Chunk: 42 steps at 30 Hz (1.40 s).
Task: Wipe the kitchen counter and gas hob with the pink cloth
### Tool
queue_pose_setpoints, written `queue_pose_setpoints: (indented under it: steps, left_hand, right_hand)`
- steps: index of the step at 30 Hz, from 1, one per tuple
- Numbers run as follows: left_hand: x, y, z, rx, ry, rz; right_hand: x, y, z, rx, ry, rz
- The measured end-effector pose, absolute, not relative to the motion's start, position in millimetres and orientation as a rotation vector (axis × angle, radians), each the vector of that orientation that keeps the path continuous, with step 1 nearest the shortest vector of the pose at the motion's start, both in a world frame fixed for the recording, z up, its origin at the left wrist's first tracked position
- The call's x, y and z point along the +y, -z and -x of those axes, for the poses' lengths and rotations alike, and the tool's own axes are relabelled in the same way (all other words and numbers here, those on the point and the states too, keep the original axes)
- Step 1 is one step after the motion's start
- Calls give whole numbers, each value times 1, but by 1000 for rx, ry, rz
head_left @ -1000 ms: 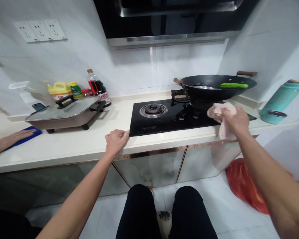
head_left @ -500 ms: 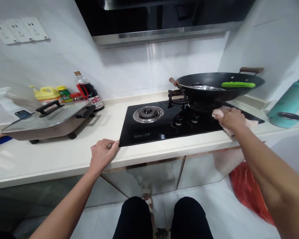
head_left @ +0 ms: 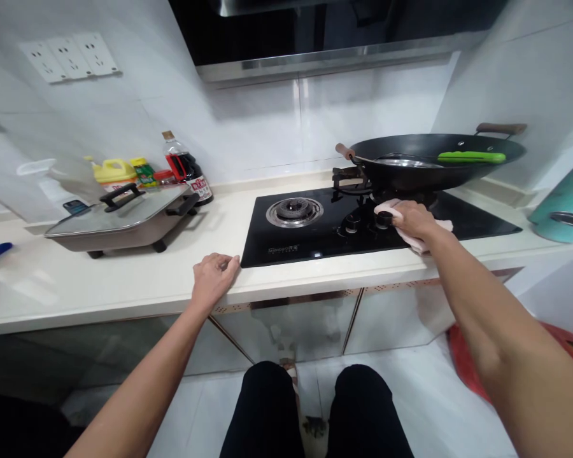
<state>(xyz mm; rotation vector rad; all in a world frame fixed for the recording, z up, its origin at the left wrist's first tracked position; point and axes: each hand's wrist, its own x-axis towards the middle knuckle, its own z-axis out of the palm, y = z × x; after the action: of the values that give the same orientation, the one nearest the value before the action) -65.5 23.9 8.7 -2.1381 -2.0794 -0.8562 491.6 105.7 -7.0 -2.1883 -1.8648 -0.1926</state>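
My right hand (head_left: 412,218) is closed on a pale pink cloth (head_left: 413,242), pressed on the black glass hob (head_left: 310,245) beside its right control knob (head_left: 382,220). The left knob (head_left: 352,222) stands close by. Behind that hand, a black wok (head_left: 405,181) sits over the right burner, holding a green-handled utensil (head_left: 472,156) and a shiny metal item. My left hand (head_left: 213,277) rests on the white countertop, fingers loosely bent and holding nothing, with its thumb at the hob's front left corner. The left burner (head_left: 294,212) is uncovered.
An electric pan with a glass lid (head_left: 119,219) stands on the left, before a dark sauce bottle (head_left: 186,166) and a yellow jug (head_left: 114,172). A teal flask (head_left: 566,197) is at the right. Overhead hangs a range hood (head_left: 334,57); a red bag (head_left: 468,362) lies on the floor.
My right hand has slid the cloth left across the hob, from below the wok to the right knob. My left hand stays at the hob corner. The view has shifted slightly.
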Motion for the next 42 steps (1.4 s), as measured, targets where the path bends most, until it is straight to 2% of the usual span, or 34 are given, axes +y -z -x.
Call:
queue_pose_setpoints:
  steps: [4,10,21,25,30,32,37,42]
  left_hand:
    - [23,-8,65,-2063,812,2148]
    - [21,-6,61,-2048,824,2150]
    - [18,-9,60,-2136,873,2109]
    - [16,-9,60,-2150,913,2081]
    - [16,-9,63,-2183,886,2053]
    - [17,-9,64,-2194,877,2043]
    - [16,-9,64,-2212,899,2035]
    - [17,-4,65,-2196,992,2041]
  right_hand:
    - [55,11,-472,-1775,308,2267]
    - [9,12,-413,-1843,338,2134]
    - [18,-9,-206,-2201,109,1641]
    - [15,-10,-172,-2197,-135,1405]
    - [32,-14,-165,-1789,-701,1169]
    - [45,-18,-172,-1621,-816,1117]
    - [63,-17,-225,-1592,-523,1421]
    - [32,4,-307,-1485,-304,1673]
